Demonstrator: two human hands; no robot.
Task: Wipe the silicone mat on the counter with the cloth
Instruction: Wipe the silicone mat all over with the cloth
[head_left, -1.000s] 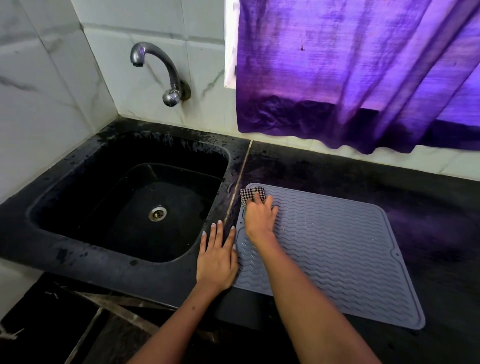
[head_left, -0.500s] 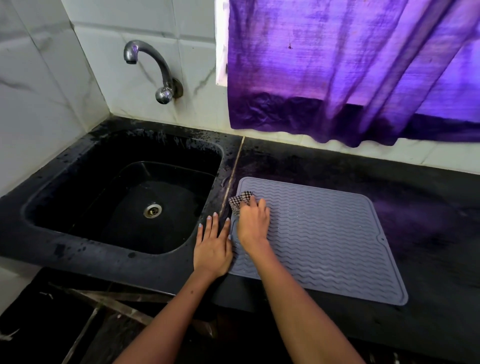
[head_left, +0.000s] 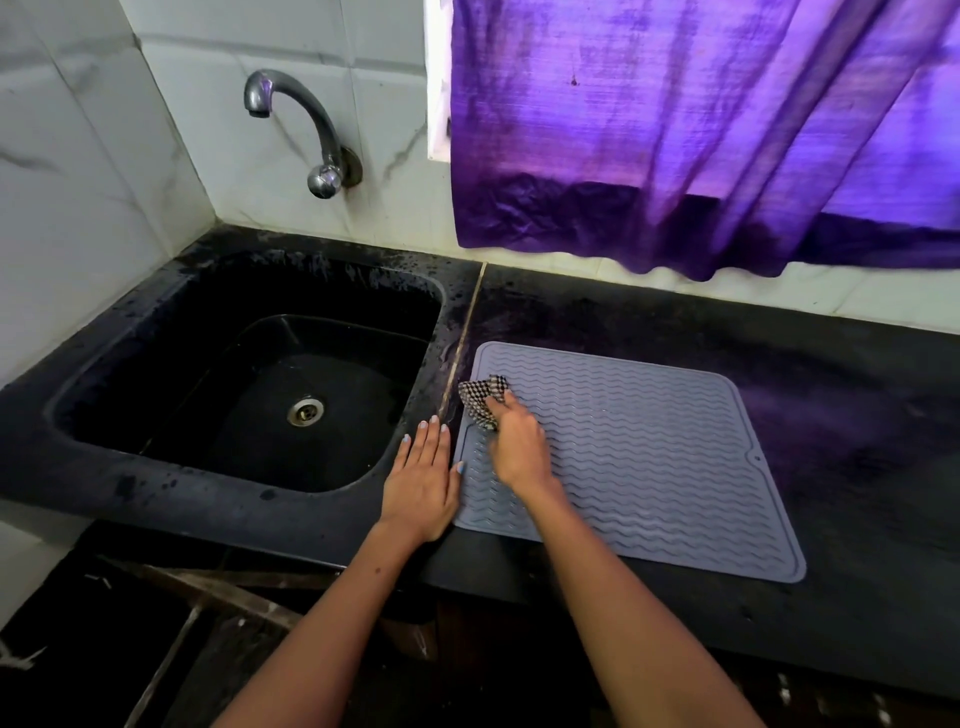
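Right hand (head_left: 519, 447) gripping checkered cloth (head_left: 480, 397) on grey silicone mat (head_left: 649, 457), left hand (head_left: 422, 480) flat beside mat edge

Left hand (head_left: 422, 480) flat, palm down, fingers straight and together. Right hand (head_left: 517, 447) reached forward beside it, fingers curled, gripping.

Home kitchen: black sink (head_left: 171, 467), wall tap (head_left: 306, 124), tiled walls (head_left: 67, 218).
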